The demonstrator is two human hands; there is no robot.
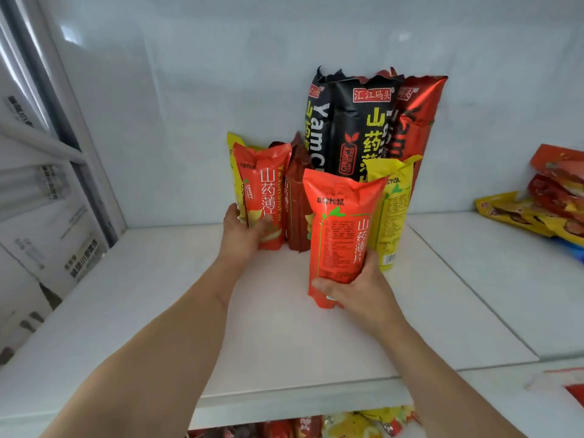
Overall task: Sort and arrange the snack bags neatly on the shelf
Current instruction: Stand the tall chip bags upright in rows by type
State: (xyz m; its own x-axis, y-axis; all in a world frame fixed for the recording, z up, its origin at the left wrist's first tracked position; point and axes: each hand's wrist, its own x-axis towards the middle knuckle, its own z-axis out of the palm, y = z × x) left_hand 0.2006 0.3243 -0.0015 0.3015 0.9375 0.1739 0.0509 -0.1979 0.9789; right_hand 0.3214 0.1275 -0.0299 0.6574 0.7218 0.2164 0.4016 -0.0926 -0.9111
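Light was bright, even and diffuse, with soft glare patches on the glossy back wall (189,90). Shadows were faint. Wide-angle distortion bent the edges, and the left-side labels (47,235) looked blurred.

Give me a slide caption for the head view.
Both hands hold orange snack bags upright on the white shelf.

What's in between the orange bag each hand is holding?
In the head view, a dark red bag stands between the left orange bag and the right orange bag.
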